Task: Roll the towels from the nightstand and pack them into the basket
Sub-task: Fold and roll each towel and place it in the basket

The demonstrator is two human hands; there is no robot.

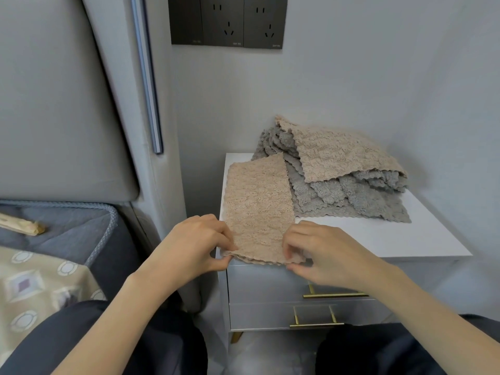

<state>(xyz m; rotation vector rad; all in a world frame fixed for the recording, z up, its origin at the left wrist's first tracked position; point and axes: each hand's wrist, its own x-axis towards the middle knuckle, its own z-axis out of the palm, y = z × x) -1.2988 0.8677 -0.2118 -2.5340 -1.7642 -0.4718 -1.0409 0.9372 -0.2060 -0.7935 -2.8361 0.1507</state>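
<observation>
Low in the middle of the frame, at the front edge of the white nightstand (378, 239), I see the left hand (197, 244) and the right hand (319, 253) each pinching the near hem of a folded beige towel (257, 209), fingers curled onto the cloth. That towel lies flat along the left side of the top. Its far end touches the pile of grey and beige towels (338, 180) heaped toward the right rear.

Open across bare nightstand top (392, 234) at front right; blocked behind by towel pile (338, 190), at left by headboard (67, 104).
</observation>
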